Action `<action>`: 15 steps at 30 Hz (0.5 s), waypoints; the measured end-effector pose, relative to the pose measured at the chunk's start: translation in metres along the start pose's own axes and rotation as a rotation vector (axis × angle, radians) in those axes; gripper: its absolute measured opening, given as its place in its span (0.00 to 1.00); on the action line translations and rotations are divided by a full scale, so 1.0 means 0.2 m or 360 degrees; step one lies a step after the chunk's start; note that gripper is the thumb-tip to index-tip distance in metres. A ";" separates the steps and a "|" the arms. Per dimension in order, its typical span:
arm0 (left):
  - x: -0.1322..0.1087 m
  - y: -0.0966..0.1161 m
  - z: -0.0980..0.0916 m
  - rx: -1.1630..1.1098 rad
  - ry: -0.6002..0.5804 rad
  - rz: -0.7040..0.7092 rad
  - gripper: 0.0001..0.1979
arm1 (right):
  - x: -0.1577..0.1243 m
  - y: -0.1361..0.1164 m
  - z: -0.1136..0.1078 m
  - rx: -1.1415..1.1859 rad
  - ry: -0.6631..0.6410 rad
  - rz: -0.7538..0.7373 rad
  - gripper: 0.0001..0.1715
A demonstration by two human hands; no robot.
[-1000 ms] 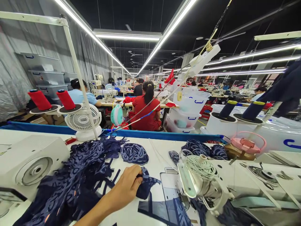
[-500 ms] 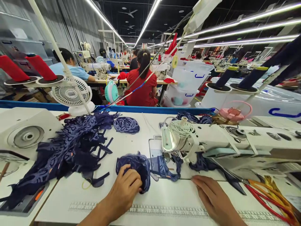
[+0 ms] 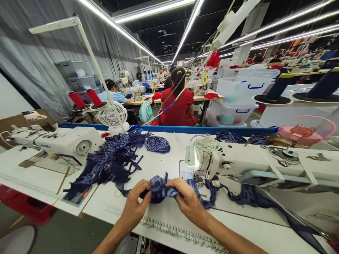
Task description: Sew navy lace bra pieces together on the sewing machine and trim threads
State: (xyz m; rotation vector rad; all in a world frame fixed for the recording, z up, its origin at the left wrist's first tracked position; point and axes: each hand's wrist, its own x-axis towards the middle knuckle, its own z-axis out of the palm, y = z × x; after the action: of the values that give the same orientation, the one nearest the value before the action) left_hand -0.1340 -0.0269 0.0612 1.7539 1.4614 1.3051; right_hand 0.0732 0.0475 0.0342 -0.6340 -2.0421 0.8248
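My left hand [image 3: 135, 205] and my right hand [image 3: 188, 201] both pinch a small navy patterned fabric piece [image 3: 159, 188] just above the white sewing table [image 3: 169, 225]. A strip of the same fabric trails right from it toward the needle area of the white sewing machine [image 3: 238, 164]. A heap of navy lace pieces [image 3: 111, 160] lies to the left of my hands, and a single padded navy piece [image 3: 157, 144] rests behind them.
A second sewing machine [image 3: 58, 141] stands at the left. A white fan [image 3: 112, 116], red thread cones [image 3: 86, 99] and a blue rail [image 3: 185, 129] line the far edge. A pink container [image 3: 304, 133] sits right. A person in red [image 3: 180, 104] sits beyond.
The view turned left. My right hand came off the table and joined the left on the navy piece, which is now lifted and held between both hands.
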 end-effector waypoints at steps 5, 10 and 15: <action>0.07 0.05 -0.11 -0.0227 0.0174 -0.0324 0.16 | -0.01 -0.12 -0.12 0.0790 -0.0107 0.0853 0.22; 0.27 0.05 -0.09 -0.0065 0.0377 -0.0207 0.16 | -0.07 -0.14 -0.14 0.1224 -0.0029 0.1348 0.29; 0.40 0.15 -0.04 0.0214 0.0552 0.0092 0.10 | -0.11 -0.18 -0.05 0.1163 -0.0321 0.1339 0.27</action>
State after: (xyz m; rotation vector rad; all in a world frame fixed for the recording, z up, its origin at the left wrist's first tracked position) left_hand -0.1309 0.0380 0.1172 1.7253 1.7315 1.6393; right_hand 0.0875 0.0118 0.0538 -0.9982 -1.4066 2.0562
